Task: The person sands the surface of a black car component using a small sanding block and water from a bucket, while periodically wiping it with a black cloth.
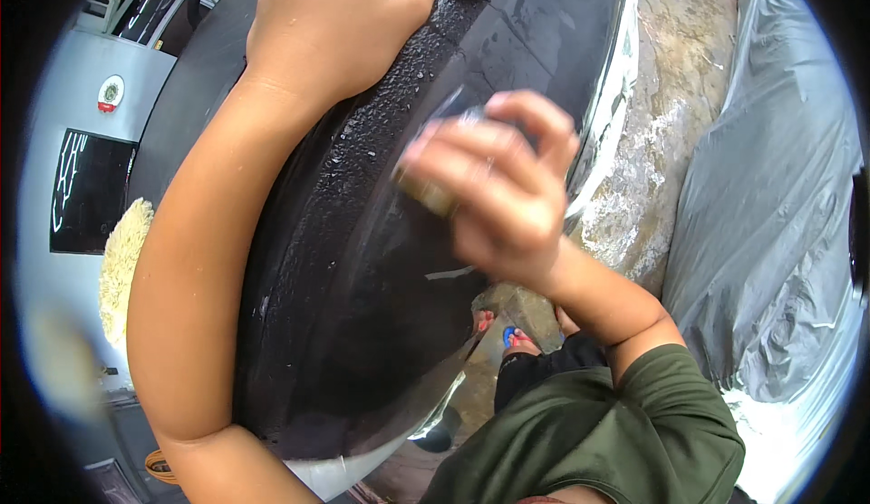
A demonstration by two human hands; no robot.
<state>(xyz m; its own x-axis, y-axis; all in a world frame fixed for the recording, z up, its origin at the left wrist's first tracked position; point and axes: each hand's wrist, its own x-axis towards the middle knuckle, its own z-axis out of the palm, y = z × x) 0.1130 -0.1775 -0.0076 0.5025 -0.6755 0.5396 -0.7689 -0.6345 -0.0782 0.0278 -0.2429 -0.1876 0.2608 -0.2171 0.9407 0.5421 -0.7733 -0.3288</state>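
At nine o'clock a fluffy cream polishing pad [122,264] lies below a dark screen [88,191] on a grey machine or cabinet. My left forearm rises from seven o'clock up toward twelve, and my left hand [331,24] lies flat on the black panel [362,286], fingers together and curled over its far edge, thumb stretched toward one o'clock; it presses on the rough, pebbled strip of that panel and clasps nothing else. The panel itself fills the middle of my view, a big curved black body part running from six o'clock up to twelve, coarse-textured on its left band and smooth and glossy to the right, with a pale chrome-like edge at one o'clock. Just right of centre my right hand [494,187] is blurred, its fingers folded down and pinching a small tan block [426,191] against the smooth black surface. Whether the block is a sponge or a sanding pad I cannot tell. At five o'clock sits my green sleeve [625,431]. At three o'clock a grey plastic cover [770,196] drapes over something large, with wet, stained concrete floor [662,96] between it and the panel.
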